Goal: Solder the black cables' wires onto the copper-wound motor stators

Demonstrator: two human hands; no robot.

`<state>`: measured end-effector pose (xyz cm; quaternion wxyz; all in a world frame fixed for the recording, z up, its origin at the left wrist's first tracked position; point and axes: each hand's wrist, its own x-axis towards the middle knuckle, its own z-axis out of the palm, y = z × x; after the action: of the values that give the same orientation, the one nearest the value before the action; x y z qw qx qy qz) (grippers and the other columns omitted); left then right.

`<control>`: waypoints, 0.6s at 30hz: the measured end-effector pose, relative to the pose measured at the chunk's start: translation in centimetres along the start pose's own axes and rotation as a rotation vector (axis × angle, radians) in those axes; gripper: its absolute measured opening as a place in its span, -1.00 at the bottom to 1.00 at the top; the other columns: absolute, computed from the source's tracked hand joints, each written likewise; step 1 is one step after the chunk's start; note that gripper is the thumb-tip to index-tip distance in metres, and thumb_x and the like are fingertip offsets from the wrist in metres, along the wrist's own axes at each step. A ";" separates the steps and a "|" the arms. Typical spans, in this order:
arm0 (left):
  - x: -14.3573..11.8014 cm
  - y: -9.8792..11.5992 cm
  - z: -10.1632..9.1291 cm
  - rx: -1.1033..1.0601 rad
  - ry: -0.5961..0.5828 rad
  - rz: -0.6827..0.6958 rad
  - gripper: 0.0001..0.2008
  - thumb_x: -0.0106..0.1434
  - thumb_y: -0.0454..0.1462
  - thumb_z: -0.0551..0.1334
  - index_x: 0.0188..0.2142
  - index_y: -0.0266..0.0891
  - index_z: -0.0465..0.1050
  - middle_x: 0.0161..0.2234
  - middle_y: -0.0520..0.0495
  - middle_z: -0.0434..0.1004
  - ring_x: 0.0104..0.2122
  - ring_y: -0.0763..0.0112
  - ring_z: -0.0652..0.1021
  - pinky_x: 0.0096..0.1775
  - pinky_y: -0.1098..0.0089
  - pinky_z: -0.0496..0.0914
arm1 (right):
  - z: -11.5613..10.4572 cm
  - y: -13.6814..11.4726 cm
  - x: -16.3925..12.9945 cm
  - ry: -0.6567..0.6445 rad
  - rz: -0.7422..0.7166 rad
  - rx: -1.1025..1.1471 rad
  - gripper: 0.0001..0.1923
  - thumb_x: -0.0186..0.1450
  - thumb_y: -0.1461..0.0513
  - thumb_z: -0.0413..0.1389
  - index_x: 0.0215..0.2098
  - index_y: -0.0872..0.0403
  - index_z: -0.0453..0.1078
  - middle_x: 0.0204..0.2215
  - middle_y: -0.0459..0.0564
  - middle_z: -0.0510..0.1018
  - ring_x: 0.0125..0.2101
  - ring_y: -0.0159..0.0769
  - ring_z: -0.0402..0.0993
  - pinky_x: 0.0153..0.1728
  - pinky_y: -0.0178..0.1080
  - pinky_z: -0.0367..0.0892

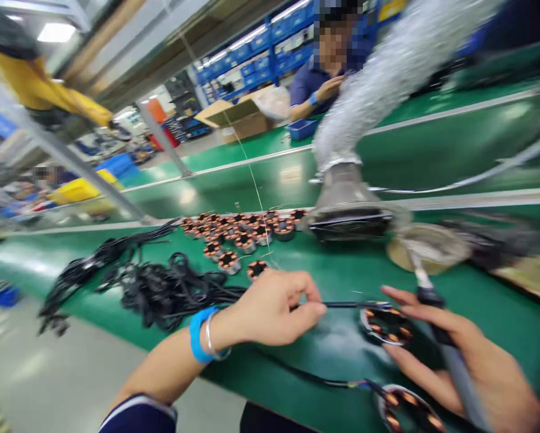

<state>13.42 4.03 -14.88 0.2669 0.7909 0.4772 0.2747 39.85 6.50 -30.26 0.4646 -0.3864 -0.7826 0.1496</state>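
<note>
My left hand (281,307), with a blue band and a silver bangle at its wrist, pinches a black cable (342,305). The cable's end lies at the rim of a copper-wound motor stator (387,326). My right hand (472,355) holds a soldering iron (450,355) across its palm, tip pointing up and away. Its thumb and fingertips reach to either side of that stator; whether they touch it is unclear. Nearer to me, a second stator (408,409) has a black cable with coloured wires (355,383) at its edge.
Several stators (245,240) stand at the back of the green bench, right of black cable bundles (162,288). A fume extraction hood (353,210) hangs above a round dish (427,246). Across the line, a co-worker (315,90) sits by a cardboard box (240,123) and a blue bin (301,128).
</note>
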 end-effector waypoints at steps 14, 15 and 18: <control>2.0 -2.1 4.6 -0.007 -0.259 0.037 -0.69 0.46 -0.20 -0.07 -0.17 -0.20 0.42 -0.27 -0.07 0.44 -0.24 0.33 0.43 -0.16 0.34 0.29 | -0.9 -5.3 4.1 0.091 -0.037 0.285 -0.63 0.23 0.42 0.14 -0.05 -0.03 0.27 -0.32 -0.08 0.56 -0.35 -0.32 0.57 -0.32 -0.30 0.52; 2.4 -2.0 4.7 -0.049 -0.255 0.055 -0.68 0.46 -0.18 -0.08 -0.21 -0.21 0.41 -0.27 -0.08 0.43 -0.22 0.33 0.42 -0.14 0.33 0.30 | -0.7 -5.3 4.3 0.100 -0.055 0.288 -0.62 0.22 0.43 0.14 -0.05 -0.02 0.27 -0.32 -0.07 0.56 -0.36 -0.32 0.57 -0.33 -0.30 0.52; 3.2 -2.4 5.5 -0.320 -0.370 -0.073 -0.64 0.46 -0.09 -0.08 -0.33 -0.23 0.31 -0.36 -0.04 0.42 -0.39 0.42 0.45 -0.30 0.40 0.33 | -0.3 -5.4 4.7 0.146 -0.056 0.293 -0.61 0.22 0.42 0.16 -0.04 -0.01 0.27 -0.32 -0.06 0.56 -0.38 -0.35 0.57 -0.35 -0.32 0.52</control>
<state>17.02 6.94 -19.81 0.4813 0.7577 0.3988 0.1876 36.32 6.42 -24.05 0.5756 -0.3026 -0.7269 0.2206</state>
